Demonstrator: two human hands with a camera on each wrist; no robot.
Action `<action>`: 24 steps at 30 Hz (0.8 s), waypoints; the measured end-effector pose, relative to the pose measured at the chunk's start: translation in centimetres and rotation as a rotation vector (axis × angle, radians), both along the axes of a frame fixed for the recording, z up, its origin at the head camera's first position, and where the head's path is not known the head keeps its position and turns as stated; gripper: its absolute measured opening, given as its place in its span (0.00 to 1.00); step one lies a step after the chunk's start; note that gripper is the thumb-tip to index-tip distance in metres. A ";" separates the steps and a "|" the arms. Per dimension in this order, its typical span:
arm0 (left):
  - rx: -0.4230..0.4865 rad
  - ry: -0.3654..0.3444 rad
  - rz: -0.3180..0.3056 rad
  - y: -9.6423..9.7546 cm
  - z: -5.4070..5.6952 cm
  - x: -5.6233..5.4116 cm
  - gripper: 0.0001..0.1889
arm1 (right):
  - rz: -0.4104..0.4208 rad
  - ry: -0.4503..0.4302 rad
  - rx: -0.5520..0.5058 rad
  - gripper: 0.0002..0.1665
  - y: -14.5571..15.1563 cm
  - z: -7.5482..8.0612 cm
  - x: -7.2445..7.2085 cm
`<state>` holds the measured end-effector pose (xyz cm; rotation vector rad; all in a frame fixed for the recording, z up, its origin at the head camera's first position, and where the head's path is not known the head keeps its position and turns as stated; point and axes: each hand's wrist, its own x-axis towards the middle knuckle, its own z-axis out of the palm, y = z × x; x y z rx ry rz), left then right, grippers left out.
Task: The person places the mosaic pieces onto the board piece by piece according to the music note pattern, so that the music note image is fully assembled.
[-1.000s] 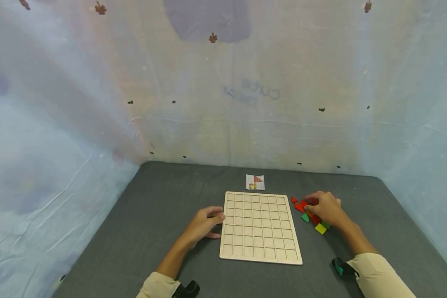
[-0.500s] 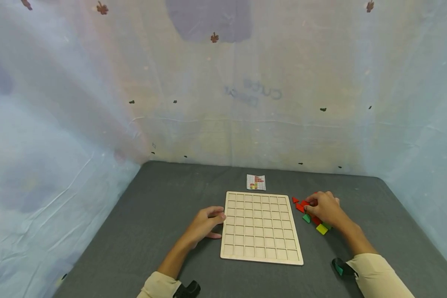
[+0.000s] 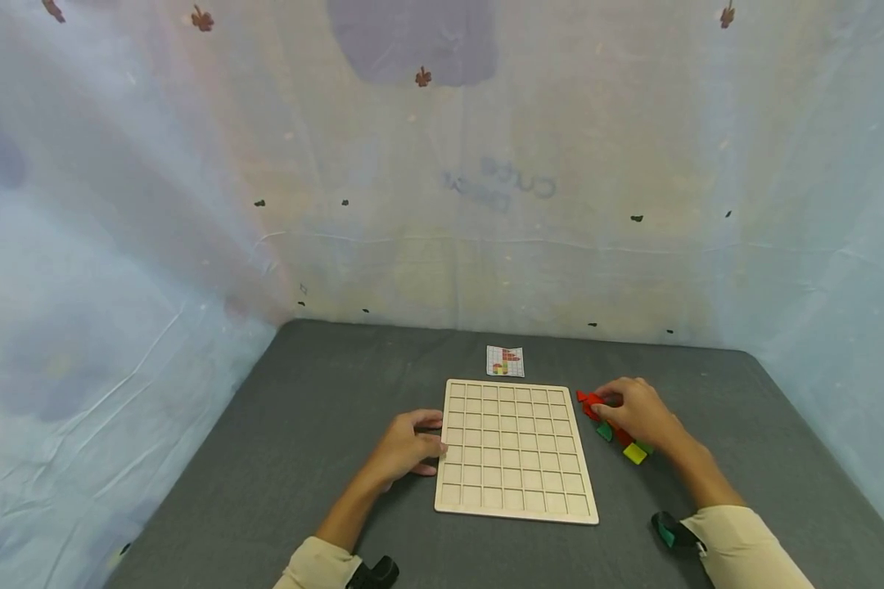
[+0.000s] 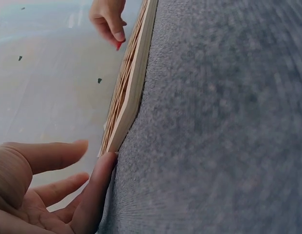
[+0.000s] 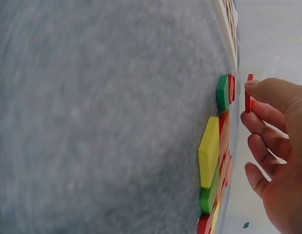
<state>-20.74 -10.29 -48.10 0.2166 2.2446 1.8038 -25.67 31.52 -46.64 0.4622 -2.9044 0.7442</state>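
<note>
A red piece (image 5: 248,103) is pinched between the thumb and forefinger of the right hand (image 3: 639,411), those two fingers closed to its thickness while the others curl loosely behind. Just on the near side of these fingers a green piece (image 3: 604,431) lies flat, and farther toward the wrist are a yellow piece (image 3: 635,453) and, beside it, a second green piece (image 3: 646,447), partly hidden by the hand. More red pieces (image 3: 623,437) lie beneath the same fingers. To their left is the gridded board (image 3: 511,456), whose opposite edge a fingertip of the left hand (image 3: 401,448) touches; that hand's fingers are spread and loosely bent, gripping nothing. A small card (image 3: 504,361) lies beyond both hands' fingers, past the board's far edge. All this rests on the grey tabletop (image 3: 280,458), with a patterned sheet (image 3: 427,164) hanging behind.
</note>
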 end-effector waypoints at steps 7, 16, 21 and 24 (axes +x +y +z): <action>-0.014 0.008 0.004 0.0 -0.2 -0.1 0.36 | 0.018 0.015 -0.010 0.16 -1.3 0.4 -0.1; -0.026 0.027 0.007 0.0 -0.3 0.0 0.38 | 0.080 0.001 -0.036 0.15 -3.4 1.0 -0.4; -0.025 0.028 0.000 0.0 -0.3 0.0 0.38 | 0.105 0.000 -0.045 0.14 -4.5 1.2 -0.8; -0.023 0.031 -0.002 0.0 -0.3 0.0 0.39 | 0.121 -0.007 -0.049 0.14 -5.2 1.3 -1.0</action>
